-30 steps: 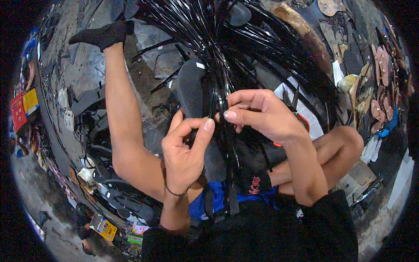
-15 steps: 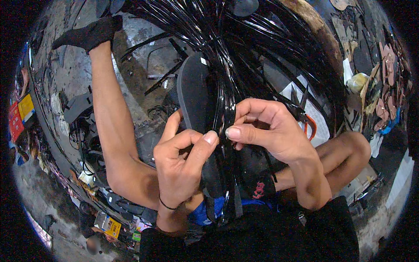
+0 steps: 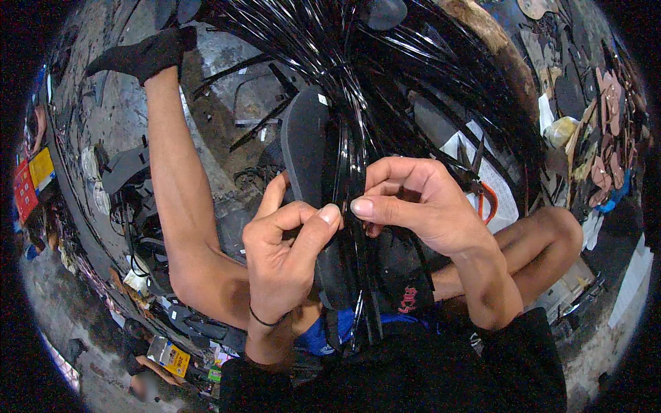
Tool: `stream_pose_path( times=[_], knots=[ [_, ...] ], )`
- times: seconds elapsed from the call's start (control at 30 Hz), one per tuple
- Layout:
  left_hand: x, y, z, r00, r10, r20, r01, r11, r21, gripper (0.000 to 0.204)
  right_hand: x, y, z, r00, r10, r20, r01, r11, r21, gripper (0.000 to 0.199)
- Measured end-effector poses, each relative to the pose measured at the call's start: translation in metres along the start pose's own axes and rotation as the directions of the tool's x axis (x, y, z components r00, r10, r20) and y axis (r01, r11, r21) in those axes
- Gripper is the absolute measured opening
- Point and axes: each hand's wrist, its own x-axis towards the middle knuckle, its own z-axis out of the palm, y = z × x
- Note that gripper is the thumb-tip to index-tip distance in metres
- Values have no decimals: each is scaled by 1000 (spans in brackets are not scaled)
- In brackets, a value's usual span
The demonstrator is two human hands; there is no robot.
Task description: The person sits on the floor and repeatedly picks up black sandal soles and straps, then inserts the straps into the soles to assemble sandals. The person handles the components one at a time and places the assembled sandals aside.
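Note:
A thick bundle of glossy black plastic strips runs from the far side down between my hands to my lap. My left hand is closed, thumb against forefinger, pinching at strips on the bundle's left side. Just opposite, my right hand pinches the same strips between thumb and fingertips. The two thumb tips nearly meet; exactly how many strips they hold is hidden. Behind my left fingers and left of the bundle lies a dark grey sandal sole with a small white label near its far end.
Right of my right hand, orange-handled scissors lie on white paper. A wooden log curves along the far right, with brown sole pieces beyond. My bare legs flank the work. Yellow packaging and another person's arm show lower left.
My right hand has shifted slightly left, closer to the left thumb. Both hands keep their pinch. At the lower left, the other person's arm has come into clearer view.

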Motion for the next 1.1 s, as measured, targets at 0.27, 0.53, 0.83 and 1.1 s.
stream_pose_path(
  times=[0.27,0.53,0.83,1.1],
  knots=[
    [-1,-9,-2,998,37,47,-40,997,71,17,1,5,1,999,-44,-6,44,993,-109,16],
    [-83,-14,-48,937,93,-338,-1,965,264,18,2,1,-25,748,-594,-295,-113,324,-939,42],
    [-225,-104,-238,380,494,-782,94,820,564,33,83,31,6,662,-741,-112,-318,-143,-937,106],
    [-276,-218,-278,360,274,-892,482,764,429,66,44,-4,38,698,-716,-24,31,64,-997,59]
  ],
)
